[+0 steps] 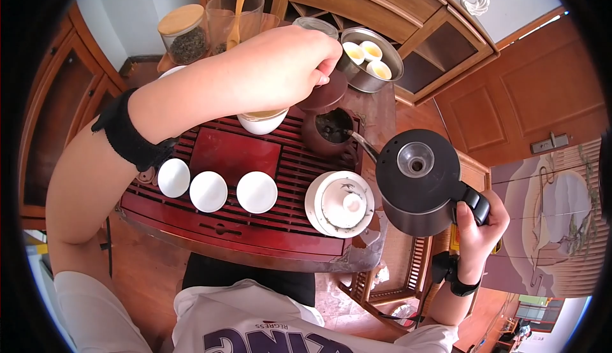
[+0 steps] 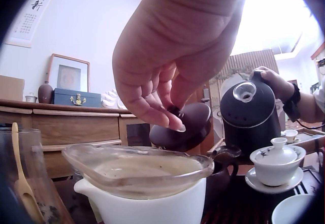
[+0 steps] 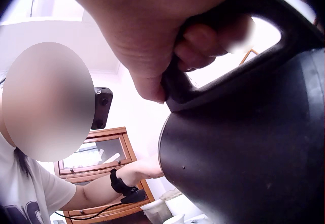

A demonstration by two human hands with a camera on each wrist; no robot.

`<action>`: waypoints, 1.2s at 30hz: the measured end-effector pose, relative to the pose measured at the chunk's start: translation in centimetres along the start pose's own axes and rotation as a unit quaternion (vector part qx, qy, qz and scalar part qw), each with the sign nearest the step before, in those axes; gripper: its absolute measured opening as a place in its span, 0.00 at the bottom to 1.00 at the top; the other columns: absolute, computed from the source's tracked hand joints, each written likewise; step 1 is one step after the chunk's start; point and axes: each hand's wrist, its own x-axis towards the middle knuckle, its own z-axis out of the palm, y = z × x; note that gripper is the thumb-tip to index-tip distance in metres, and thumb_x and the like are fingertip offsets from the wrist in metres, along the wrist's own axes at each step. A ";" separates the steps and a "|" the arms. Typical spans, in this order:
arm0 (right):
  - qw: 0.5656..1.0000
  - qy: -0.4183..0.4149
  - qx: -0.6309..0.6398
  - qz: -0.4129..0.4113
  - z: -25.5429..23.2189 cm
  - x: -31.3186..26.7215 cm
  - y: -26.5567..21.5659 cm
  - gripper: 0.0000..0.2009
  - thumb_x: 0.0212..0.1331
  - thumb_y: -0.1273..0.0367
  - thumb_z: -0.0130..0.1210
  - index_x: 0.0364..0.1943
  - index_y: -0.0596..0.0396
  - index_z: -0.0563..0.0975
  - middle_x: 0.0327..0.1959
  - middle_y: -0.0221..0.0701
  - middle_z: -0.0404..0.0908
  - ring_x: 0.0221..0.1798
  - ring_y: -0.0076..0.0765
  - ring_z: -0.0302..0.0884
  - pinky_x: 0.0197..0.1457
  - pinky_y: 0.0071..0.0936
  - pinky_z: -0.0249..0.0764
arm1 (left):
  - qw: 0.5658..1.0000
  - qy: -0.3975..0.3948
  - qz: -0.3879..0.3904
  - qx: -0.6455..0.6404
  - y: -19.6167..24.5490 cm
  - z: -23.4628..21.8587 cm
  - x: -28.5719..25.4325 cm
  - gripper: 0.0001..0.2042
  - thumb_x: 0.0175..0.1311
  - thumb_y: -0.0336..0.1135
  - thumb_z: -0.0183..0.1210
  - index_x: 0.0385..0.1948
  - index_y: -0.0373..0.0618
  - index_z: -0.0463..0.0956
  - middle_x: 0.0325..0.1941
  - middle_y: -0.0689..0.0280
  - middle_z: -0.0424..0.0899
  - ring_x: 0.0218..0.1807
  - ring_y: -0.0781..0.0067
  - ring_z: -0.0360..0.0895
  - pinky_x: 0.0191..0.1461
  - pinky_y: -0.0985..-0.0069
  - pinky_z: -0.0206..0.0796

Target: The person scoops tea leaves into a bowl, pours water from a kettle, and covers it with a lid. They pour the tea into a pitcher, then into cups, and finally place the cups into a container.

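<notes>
My left hand (image 1: 290, 60) pinches the knob of a dark brown teapot lid (image 1: 330, 90); in the left wrist view the lid (image 2: 195, 125) hangs tilted from the fingertips. Below it stands a brown clay teapot (image 1: 313, 137), uncovered, with dark contents showing inside. My right hand (image 1: 482, 230) grips the handle of a black electric kettle (image 1: 414, 190), its fingers wrapped through the handle in the right wrist view. The kettle's thin spout (image 1: 364, 144) reaches to the teapot's open mouth. A white pitcher (image 2: 152, 203) with a glass strainer (image 2: 137, 170) on top sits under my left forearm.
The slatted tea tray (image 1: 236, 235) bears three white cups (image 1: 208, 192) and a lidded gaiwan (image 1: 344, 205). Behind are a metal bowl (image 1: 371, 85) with egg halves, a wooden-lidded jar of tea leaves (image 1: 185, 34), and a glass container (image 1: 220, 18) with a wooden scoop (image 1: 238, 15).
</notes>
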 end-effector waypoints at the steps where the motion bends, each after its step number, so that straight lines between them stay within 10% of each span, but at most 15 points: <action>1: 1.000 -0.007 -0.002 0.006 0.0 0.1 0.0 0.23 0.45 0.55 0.75 0.25 0.57 0.74 0.20 0.21 0.68 0.25 0.17 0.60 0.28 0.19 0.57 | 1.000 0.008 0.002 -0.002 0.0 0.0 0.0 0.05 0.67 0.27 0.56 0.32 0.36 0.71 0.25 0.55 0.80 0.30 0.57 0.78 0.37 0.62 0.68; 36: 1.000 0.005 0.015 -0.009 0.2 -0.2 1.3 0.21 0.45 0.59 0.75 0.26 0.58 0.73 0.21 0.21 0.68 0.26 0.18 0.61 0.29 0.20 0.58 | 0.999 -0.031 0.006 0.044 0.4 0.4 1.2 0.03 0.66 0.27 0.58 0.33 0.39 0.74 0.26 0.56 0.80 0.31 0.55 0.78 0.37 0.61 0.68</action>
